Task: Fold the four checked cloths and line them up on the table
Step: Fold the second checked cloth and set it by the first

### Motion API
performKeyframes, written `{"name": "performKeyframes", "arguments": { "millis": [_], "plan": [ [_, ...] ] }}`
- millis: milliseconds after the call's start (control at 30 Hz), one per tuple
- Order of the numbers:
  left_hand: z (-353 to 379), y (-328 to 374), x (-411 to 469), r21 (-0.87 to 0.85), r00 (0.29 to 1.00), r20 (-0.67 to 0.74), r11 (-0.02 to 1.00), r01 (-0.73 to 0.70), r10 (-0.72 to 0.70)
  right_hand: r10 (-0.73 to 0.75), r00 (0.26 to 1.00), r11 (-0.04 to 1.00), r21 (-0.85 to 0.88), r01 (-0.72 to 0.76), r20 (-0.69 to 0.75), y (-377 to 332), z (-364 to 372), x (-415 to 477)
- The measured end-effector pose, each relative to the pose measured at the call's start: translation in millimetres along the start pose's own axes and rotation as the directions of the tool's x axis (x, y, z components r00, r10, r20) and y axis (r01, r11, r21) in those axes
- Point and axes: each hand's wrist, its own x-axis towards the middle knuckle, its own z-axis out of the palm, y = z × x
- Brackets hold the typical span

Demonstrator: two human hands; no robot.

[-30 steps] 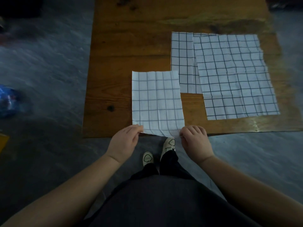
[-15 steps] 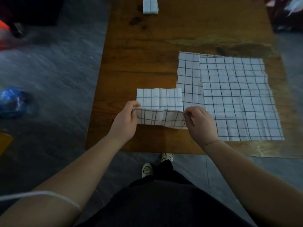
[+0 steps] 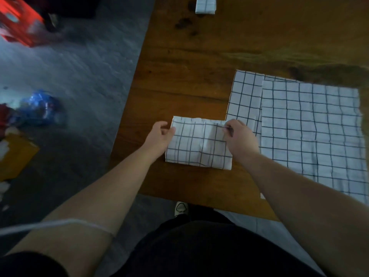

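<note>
A white cloth with a black check (image 3: 197, 145), folded into a small rectangle, lies near the front left of the wooden table (image 3: 199, 62). My left hand (image 3: 159, 136) pinches its far left corner and my right hand (image 3: 238, 137) pinches its far right corner. To the right lie two unfolded checked cloths: the top one (image 3: 311, 132) spread flat, the lower one (image 3: 245, 96) showing along its left side. A small folded checked cloth (image 3: 205, 5) sits at the table's far edge.
Grey floor lies left of the table, with a blue bag (image 3: 39, 106), a red object (image 3: 20, 27) and a yellow-brown sheet (image 3: 14, 154) on it. My legs and one shoe (image 3: 181, 208) are below the table's front edge.
Both hands lifted the near edge of the cloth and carried it away from me onto the far edge, halving it. The view shifted up, showing the small folded cloth at the back.
</note>
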Motion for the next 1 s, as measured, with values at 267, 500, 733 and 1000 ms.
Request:
{"name": "performKeyframes", "arguments": {
  "millis": [267,500,733,1000],
  "plan": [
    [11,-19,-13,0.023,0.995,-0.088,0.999,0.049,-0.047,0.257,0.966,0.895,0.370,-0.251,0.033,13,-7,12],
    [24,-49,-53,0.592,0.915,0.105,0.715,-0.372,0.389,0.017,0.975,0.992,0.122,-0.044,0.220,29,-1,-74],
    [48,-80,-55,0.723,0.830,0.398,0.424,-0.546,0.391,-0.306,0.870,0.889,-0.212,0.406,0.386,20,33,-102],
    [42,-99,-53,0.787,0.845,0.415,0.333,-0.519,0.337,-0.110,0.888,0.843,-0.432,0.321,0.446,24,47,-111]
  ]
}}
